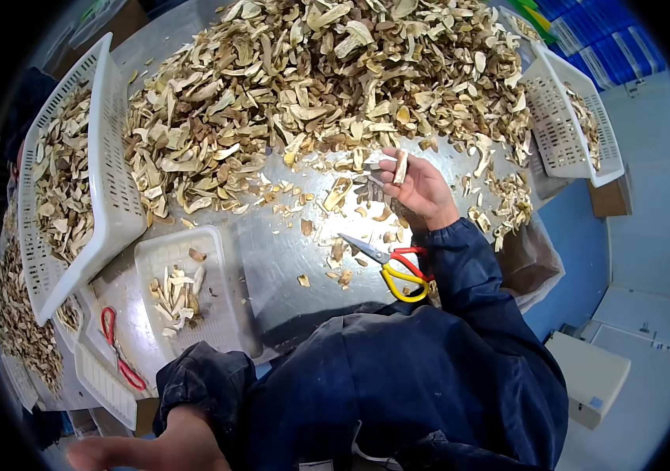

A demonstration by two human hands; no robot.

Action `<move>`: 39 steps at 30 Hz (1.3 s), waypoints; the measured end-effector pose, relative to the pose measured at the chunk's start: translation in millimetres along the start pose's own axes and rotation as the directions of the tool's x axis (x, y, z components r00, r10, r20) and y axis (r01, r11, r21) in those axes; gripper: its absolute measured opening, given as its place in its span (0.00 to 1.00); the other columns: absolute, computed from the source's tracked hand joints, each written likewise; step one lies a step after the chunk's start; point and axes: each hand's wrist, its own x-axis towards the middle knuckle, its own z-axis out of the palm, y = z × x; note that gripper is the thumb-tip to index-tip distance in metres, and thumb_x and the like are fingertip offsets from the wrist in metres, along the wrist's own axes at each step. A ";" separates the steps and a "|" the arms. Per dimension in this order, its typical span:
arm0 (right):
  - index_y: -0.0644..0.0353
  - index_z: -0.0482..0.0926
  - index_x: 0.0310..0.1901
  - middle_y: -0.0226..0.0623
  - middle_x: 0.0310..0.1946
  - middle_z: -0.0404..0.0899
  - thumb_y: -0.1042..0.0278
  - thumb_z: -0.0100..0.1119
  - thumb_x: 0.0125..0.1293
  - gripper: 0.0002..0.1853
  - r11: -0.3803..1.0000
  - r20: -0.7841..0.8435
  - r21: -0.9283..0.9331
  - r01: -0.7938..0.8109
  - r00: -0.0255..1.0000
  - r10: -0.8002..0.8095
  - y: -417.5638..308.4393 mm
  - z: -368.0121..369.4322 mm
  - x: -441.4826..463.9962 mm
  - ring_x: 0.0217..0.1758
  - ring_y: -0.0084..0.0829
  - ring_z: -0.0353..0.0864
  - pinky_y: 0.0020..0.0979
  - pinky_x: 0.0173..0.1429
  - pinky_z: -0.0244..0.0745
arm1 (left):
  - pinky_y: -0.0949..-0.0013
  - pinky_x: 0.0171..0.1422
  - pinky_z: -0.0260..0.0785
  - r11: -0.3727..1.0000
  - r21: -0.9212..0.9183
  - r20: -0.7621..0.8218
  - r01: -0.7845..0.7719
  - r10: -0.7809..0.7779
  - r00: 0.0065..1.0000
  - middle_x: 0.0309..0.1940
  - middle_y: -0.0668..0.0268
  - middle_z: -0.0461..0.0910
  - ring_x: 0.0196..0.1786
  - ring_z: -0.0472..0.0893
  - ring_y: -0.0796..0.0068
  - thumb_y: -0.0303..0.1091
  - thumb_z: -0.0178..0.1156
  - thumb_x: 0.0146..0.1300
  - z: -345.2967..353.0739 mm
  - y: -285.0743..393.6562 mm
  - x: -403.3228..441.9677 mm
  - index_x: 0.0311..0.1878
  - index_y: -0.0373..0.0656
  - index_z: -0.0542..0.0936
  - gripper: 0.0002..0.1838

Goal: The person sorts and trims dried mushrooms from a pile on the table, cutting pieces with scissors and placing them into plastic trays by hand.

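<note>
My right hand (417,187) is raised over the near edge of the mushroom pile, with a pale, brown-edged piece of dried mushroom (401,166) lying against the curled fingers. Just below it, scissors (388,264) with one red and one yellow handle lie on the metal table, blades spread and pointing left. My left hand (150,454) is low at the bottom left, away from the table; its thumb is stretched out and the frame cuts off the rest. A large heap of sliced dried mushrooms (335,78) spreads across the far table, with crumbs and loose slices in front.
A shallow white tray (221,271) holds several pale pieces. Left stands a tall white basket (119,196) of slices, near red-handled scissors (120,353). Another white basket (558,153) is at the right, above a lined bin (543,271). Blue crates (613,47) are stacked behind.
</note>
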 end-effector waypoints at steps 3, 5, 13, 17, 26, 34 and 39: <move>0.65 0.64 0.63 0.49 0.52 0.76 0.60 0.41 0.73 0.23 1.000 0.101 0.010 0.024 0.995 -0.025 -4.0 4.7 -3.2 0.49 0.37 0.80 0.39 0.55 0.76 | 0.39 0.74 0.22 1.000 -0.012 0.033 0.000 0.001 0.999 0.75 0.89 0.28 0.77 0.28 0.75 0.56 0.50 0.66 -3.6 2.3 -0.9 0.70 0.77 0.57 0.29; 0.66 0.62 0.64 0.50 0.54 0.75 0.63 0.43 0.72 0.23 1.000 0.035 -0.024 0.009 0.999 -0.008 -5.9 8.7 -4.3 0.49 0.36 0.80 0.36 0.54 0.76 | 0.34 0.71 0.15 0.907 0.421 -0.115 -0.016 0.071 0.991 0.73 0.70 0.46 0.76 0.38 0.58 0.49 0.49 0.65 -3.9 7.6 -4.0 0.62 0.57 0.68 0.23; 0.74 0.63 0.60 0.52 0.52 0.76 0.78 0.46 0.67 0.20 0.896 -0.132 -0.435 -0.091 0.991 0.036 2.6 43.3 -17.1 0.52 0.35 0.81 0.28 0.55 0.79 | 0.45 0.75 0.34 0.921 -0.372 -0.326 0.112 -0.243 0.914 0.67 0.62 0.63 0.72 0.55 0.56 0.44 0.53 0.61 -9.6 0.4 -44.5 0.49 0.50 0.79 0.16; 0.69 0.74 0.50 0.35 0.32 0.81 0.73 0.47 0.69 0.13 0.697 -0.154 -0.691 -0.190 0.981 0.115 33.9 69.7 -32.4 0.28 0.22 0.80 0.18 0.33 0.73 | 0.65 0.57 0.66 0.215 -0.060 0.041 0.975 -0.975 0.218 0.62 0.54 0.67 0.58 0.72 0.63 0.30 0.58 0.60 9.5 -61.6 -116.7 0.63 0.38 0.66 0.27; 0.63 0.79 0.41 0.22 0.18 0.72 0.67 0.54 0.66 0.09 0.555 -0.216 -0.806 -0.203 0.975 0.043 79.4 100.6 -54.7 0.19 0.12 0.66 0.18 0.23 0.60 | 0.73 0.43 0.70 -0.047 0.168 0.143 0.985 -0.987 -0.072 0.33 0.62 0.80 0.38 0.80 0.75 0.24 0.58 0.60 41.8 -66.2 -182.9 0.49 0.38 0.79 0.13; 0.65 0.81 0.37 0.24 0.16 0.71 0.72 0.54 0.61 0.08 0.320 -0.080 -0.946 -0.052 0.994 -0.077 85.2 93.9 -55.1 0.18 0.12 0.66 0.19 0.22 0.59 | 0.73 0.38 0.69 0.244 0.398 0.130 0.884 -0.969 0.210 0.33 0.61 0.80 0.32 0.79 0.71 0.23 0.59 0.57 51.5 -57.6 -171.8 0.44 0.41 0.82 0.11; 0.66 0.80 0.37 0.28 0.17 0.75 0.74 0.48 0.62 0.10 0.414 -0.158 -0.899 -0.144 0.987 0.001 80.3 100.0 -56.4 0.17 0.14 0.70 0.20 0.22 0.63 | 0.74 0.37 0.69 0.028 0.318 0.072 0.948 -0.997 0.005 0.33 0.62 0.81 0.33 0.79 0.74 0.23 0.60 0.56 49.8 -52.0 -172.8 0.44 0.40 0.82 0.11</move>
